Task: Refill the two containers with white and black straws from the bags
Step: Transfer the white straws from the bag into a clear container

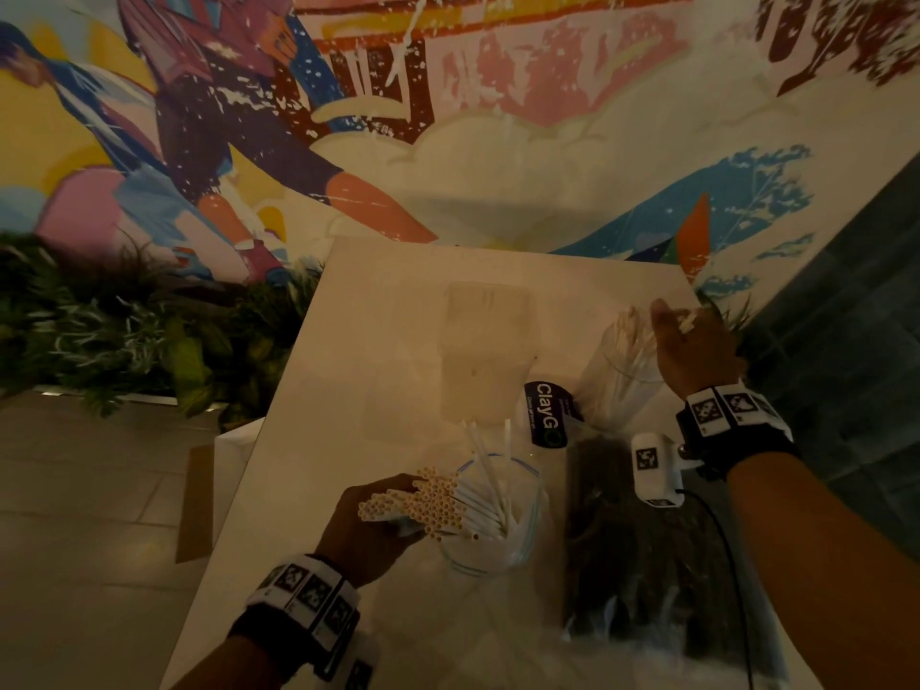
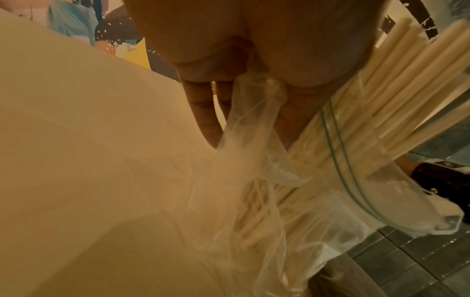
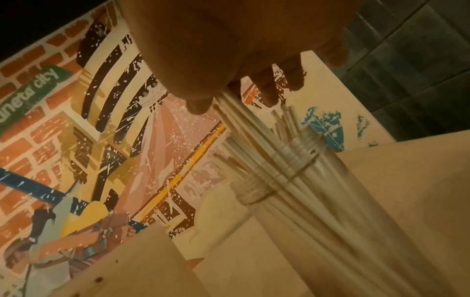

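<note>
White straws (image 3: 254,128) are pinched by the right hand (image 1: 694,348) over the jar (image 1: 622,376) near the table's (image 1: 378,311) far right corner; release is called for next. The bag (image 1: 493,515) is gripped by the left hand (image 1: 371,530).

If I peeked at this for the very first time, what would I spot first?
Probably the big colourful mural behind the white table. Next, the fat bundle of white straws that the left hand holds at the mouth of the clear bag near the front. Then the right hand, farther back, pinching white straws over the clear jar.
</note>
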Demonstrator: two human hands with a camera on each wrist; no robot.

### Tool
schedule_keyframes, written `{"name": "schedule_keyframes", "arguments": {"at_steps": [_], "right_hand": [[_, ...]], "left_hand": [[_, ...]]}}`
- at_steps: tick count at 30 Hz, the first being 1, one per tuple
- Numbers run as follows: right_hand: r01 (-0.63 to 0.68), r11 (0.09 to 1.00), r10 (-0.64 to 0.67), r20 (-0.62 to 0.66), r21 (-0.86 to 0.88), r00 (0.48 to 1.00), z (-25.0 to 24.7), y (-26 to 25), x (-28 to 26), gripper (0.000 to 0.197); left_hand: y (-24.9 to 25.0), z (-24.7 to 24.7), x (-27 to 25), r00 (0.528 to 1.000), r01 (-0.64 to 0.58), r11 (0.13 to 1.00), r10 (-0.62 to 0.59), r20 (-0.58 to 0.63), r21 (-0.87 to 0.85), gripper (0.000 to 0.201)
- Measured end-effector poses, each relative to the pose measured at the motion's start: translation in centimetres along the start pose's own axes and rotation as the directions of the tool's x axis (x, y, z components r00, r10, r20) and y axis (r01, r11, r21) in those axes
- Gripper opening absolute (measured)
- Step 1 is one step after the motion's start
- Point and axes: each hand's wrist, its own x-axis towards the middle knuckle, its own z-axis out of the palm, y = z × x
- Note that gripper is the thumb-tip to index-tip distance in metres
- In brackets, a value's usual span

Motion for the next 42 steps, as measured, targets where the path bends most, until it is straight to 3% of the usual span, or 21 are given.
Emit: {"name": "schedule_keyframes", "arguments": {"at_steps": [3, 6, 7, 9, 11, 12, 15, 20, 22, 24, 25, 26, 27, 29, 30, 32, 37, 39, 42], "right_hand": [[0.078, 0.989, -0.062, -0.129, 0.126, 0.99, 0.0, 0.2, -0.2, 0.08], [0.21, 0.955, -0.146, -0.283, 0.209, 0.948, -0.6, -0.2, -0.3, 0.081], [0.232, 0.958, -0.186, -0.251, 0.17, 0.95, -0.7, -0.6, -0.4, 0.077], [0.261, 0.965, -0.261, -0.051, 0.0, 0.964, -0.3, -1.0, -0.6, 0.068], [0.326, 0.934, -0.299, 0.181, -0.145, 0.937, 0.7, -0.7, -0.8, 0.06], [0.371, 0.91, -0.328, 0.229, -0.183, 0.917, 1.1, -0.4, -0.9, 0.057], [0.355, 0.903, -0.316, 0.184, -0.241, 0.931, 1.8, 0.1, -0.9, 0.061], [0.315, 0.894, -0.254, 0.218, -0.319, 0.942, 1.4, -0.3, -1.6, 0.073], [0.332, 0.919, -0.32, 0.09, -0.211, 0.943, 0.2, -1.1, -2.8, 0.081], [0.411, 0.911, -0.411, -0.009, 0.036, 0.912, -1.1, -2.4, -5.2, 0.077], [0.414, 0.886, -0.429, 0.029, 0.209, 0.903, -1.6, -3.0, -6.8, 0.074], [0.35, 0.852, -0.433, 0.149, 0.39, 0.889, -1.9, -3.5, -8.7, 0.073], [0.226, 0.813, -0.441, 0.315, 0.536, 0.84, -2.0, -3.9, -10.6, 0.077], [0.032, 0.772, -0.5, 0.576, 0.635, 0.647, -1.0, -4.0, -13.8, 0.093], [0.012, 0.777, -0.528, 0.641, 0.63, 0.557, -0.1, -4.1, -15.0, 0.1], [-0.004, 0.784, -0.55, 0.697, 0.621, 0.461, 1.7, -4.1, -16.5, 0.108], [-0.077, 0.785, -0.55, 0.749, 0.615, 0.369, 3.6, -5.2, -17.7, 0.117], [-0.054, 0.796, -0.554, 0.761, 0.603, 0.338, 3.9, -5.2, -17.8, 0.118], [0.035, 0.819, -0.549, 0.766, 0.572, 0.336, 4.0, -4.7, -18.0, 0.119]], "left_hand": [[0.3, 0.0, 0.0, 1.0, -0.004, 1.0, 0.004, -0.003, -0.005, 0.038], [0.5, 0.0, -0.1, 1.0, -0.017, 1.0, 0.017, 0.006, -0.002, 0.038], [0.6, -0.1, 0.0, 1.0, -0.017, 1.0, 0.017, 0.007, 0.009, 0.038], [0.7, -0.1, 0.1, 1.0, -0.021, 1.0, 0.021, 0.009, 0.022, 0.038], [0.8, -0.1, 0.2, 1.0, -0.024, 1.0, 0.023, 0.015, 0.019, 0.037], [0.8, -0.1, 0.2, 0.999, -0.027, 0.999, 0.027, 0.018, 0.018, 0.037], [0.9, 0.0, 0.1, 1.0, -0.013, 1.0, 0.013, 0.017, 0.01, 0.037], [0.3, 0.0, -0.2, 1.0, 0.01, 1.0, -0.01, 0.011, 0.012, 0.037], [0.2, 0.0, -0.2, 1.0, 0.017, 1.0, -0.017, 0.002, -0.002, 0.037], [0.4, 0.0, -0.2, 1.0, 0.02, 1.0, -0.02, -0.002, 0.001, 0.036], [0.5, 0.0, -0.3, 1.0, 0.014, 1.0, -0.014, 0.0, 0.008, 0.035], [0.5, 0.0, -0.2, 1.0, 0.002, 1.0, -0.002, -0.001, 0.023, 0.035], [0.5, 0.0, -0.2, 1.0, -0.011, 0.999, 0.011, -0.001, 0.043, 0.035], [0.5, -0.1, -0.1, 1.0, -0.029, 0.998, 0.029, 0.002, 0.064, 0.036], [0.4, -0.1, -0.1, 0.999, -0.036, 0.997, 0.035, 0.008, 0.075, 0.036], [0.2, -0.1, 0.0, 0.999, -0.052, 0.995, 0.05, 0.019, 0.089, 0.036], [0.1, 0.0, -0.2, 0.998, -0.064, 0.991, 0.063, 0.015, 0.119, 0.034], [0.2, 0.0, -0.2, 0.998, -0.062, 0.988, 0.06, 0.016, 0.141, 0.032], [0.5, 0.0, -0.3, 0.999, -0.046, 0.989, 0.043, 0.023, 0.142, 0.03]]}}
